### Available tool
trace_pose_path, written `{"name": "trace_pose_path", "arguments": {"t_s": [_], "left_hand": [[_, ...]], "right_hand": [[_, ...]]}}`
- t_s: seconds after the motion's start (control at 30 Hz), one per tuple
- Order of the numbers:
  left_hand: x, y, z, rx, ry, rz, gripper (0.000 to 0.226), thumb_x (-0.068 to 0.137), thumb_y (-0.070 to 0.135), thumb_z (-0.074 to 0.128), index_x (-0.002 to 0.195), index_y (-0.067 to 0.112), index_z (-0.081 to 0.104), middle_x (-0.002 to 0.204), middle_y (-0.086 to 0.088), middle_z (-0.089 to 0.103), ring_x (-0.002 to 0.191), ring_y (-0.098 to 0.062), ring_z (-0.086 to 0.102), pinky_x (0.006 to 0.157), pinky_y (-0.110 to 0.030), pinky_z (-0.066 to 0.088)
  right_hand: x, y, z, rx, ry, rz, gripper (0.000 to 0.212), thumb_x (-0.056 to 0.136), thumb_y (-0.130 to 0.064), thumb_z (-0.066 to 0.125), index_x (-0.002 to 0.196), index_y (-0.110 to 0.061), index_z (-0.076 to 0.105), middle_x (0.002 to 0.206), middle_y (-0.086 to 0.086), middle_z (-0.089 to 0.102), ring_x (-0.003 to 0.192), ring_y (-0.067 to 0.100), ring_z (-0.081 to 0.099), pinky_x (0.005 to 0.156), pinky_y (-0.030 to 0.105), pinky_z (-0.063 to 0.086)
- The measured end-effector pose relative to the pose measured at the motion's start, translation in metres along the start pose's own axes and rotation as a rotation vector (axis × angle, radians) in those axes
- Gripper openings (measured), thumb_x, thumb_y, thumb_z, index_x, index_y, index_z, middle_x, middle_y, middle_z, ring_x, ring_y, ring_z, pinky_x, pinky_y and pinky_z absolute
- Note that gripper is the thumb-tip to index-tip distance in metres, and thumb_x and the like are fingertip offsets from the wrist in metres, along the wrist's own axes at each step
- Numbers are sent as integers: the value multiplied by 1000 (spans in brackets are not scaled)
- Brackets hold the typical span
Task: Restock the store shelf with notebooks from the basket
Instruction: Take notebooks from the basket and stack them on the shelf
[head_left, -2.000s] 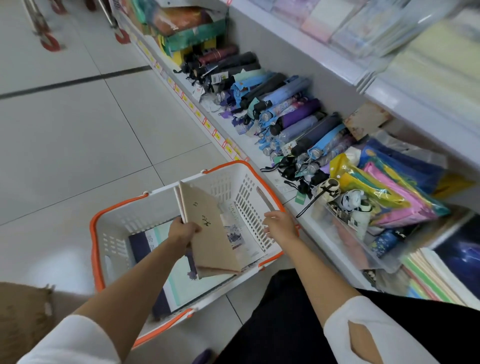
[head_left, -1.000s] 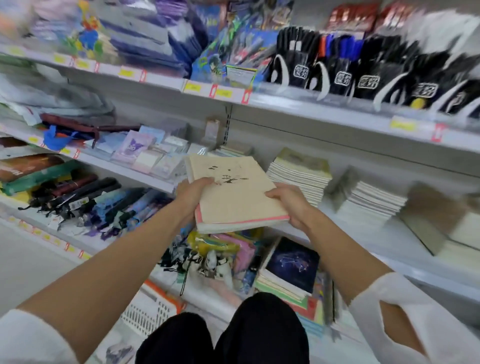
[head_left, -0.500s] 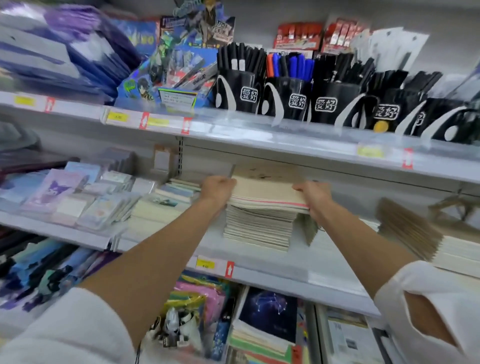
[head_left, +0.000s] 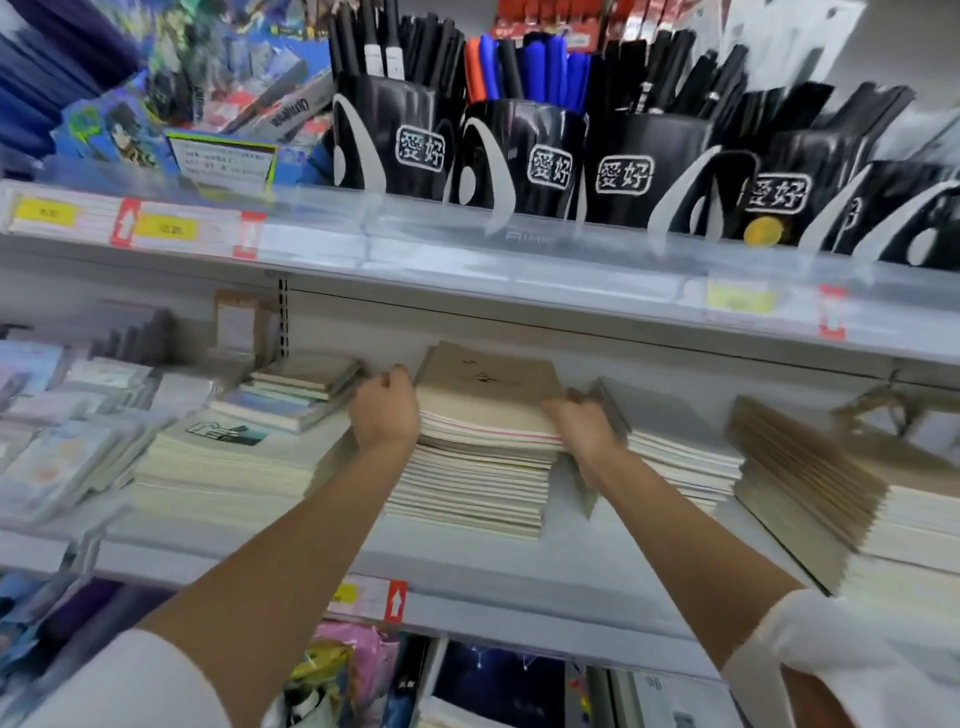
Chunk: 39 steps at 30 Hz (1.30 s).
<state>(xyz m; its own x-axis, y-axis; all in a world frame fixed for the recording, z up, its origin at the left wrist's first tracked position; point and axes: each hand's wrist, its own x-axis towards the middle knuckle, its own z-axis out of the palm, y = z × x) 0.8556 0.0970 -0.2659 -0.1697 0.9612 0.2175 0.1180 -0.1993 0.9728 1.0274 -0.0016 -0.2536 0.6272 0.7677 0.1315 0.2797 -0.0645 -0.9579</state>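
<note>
Atop paper stack (head_left: 467, 488), flat tan notebooks (head_left: 488, 395), left hand (head_left: 387, 410), right hand (head_left: 584, 426) gripping

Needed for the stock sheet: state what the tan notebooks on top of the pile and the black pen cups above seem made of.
Tan notebooks: matte kraft-like paper covers, no glare, pale page edges beneath. Black pen cups: likely plastic or coated card; faint sheen and white print, but blur leaves it open.
</note>
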Motion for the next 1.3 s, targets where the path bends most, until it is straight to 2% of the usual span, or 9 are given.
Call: {"name": "trace_pose_path", "arguments": {"t_s": [0.1,0.27,0.4,0.53,0.63,0.83,0.93,1.07,1.3], "left_hand": [[-13,-7,-2,-103,14,12,40,99,36,40,80,9,62,84,-8,57,83,-25,50,74,-30,34],[-12,-9,-1,-75,-129,9,54,96,61,29,84,18,60,74,2,54,75,-20,50,70,-31,37],[3,-8,1,-67,-225,-41,69,92,69,18,113,24,67,76,-2,56,61,-17,46,64,-29,35],[8,-9,7,-48,-162,-42,61,88,73,24,65,25,53,66,-6,51,56,-20,43,57,-30,33],[12,-12,11,-84,-94,-59,62,89,72,26,62,20,48,65,-4,50,62,-21,47,61,-33,36],[26,-26,1,-271,-388,-258,101,59,90,23,131,27,56,127,-4,62,118,-26,56,108,-46,38],[19,-23,-9,-232,-360,-192,83,70,81,30,117,23,66,112,-4,69,106,-25,63,102,-44,45],[6,-24,-44,-62,-132,-30,32,96,34,45,87,10,64,83,-5,63,81,-22,57,77,-33,42],[-18,-59,-170,148,15,20,24,90,18,53,80,4,70,73,0,61,65,-15,52,65,-29,40]], "right_hand": [[-13,22,7,41,59,-128,34,94,-34,48,120,-13,58,109,-1,62,104,21,55,86,32,38],[-19,26,19,79,211,-141,35,98,-44,39,95,-15,60,79,-2,58,82,22,53,77,33,37],[-15,22,26,132,242,-136,39,99,-46,39,105,-14,62,87,3,62,97,28,58,82,30,35],[-13,18,32,234,269,-99,37,99,-42,42,109,-13,64,89,4,58,92,21,54,84,29,36],[-12,18,32,252,252,-97,32,96,-39,47,103,-14,66,100,15,67,91,25,59,82,31,38],[-6,20,26,167,85,-84,32,95,-40,46,115,-21,62,109,0,63,104,22,55,94,34,40],[-8,24,26,-108,229,-247,39,88,-46,37,100,-21,65,96,2,62,94,25,55,88,37,43],[-38,18,49,-314,404,-598,37,86,-31,44,111,-12,63,110,4,57,110,21,45,103,37,33],[-121,0,145,-254,57,-788,18,87,-19,51,93,-11,65,91,1,61,86,18,55,77,35,46]]}}
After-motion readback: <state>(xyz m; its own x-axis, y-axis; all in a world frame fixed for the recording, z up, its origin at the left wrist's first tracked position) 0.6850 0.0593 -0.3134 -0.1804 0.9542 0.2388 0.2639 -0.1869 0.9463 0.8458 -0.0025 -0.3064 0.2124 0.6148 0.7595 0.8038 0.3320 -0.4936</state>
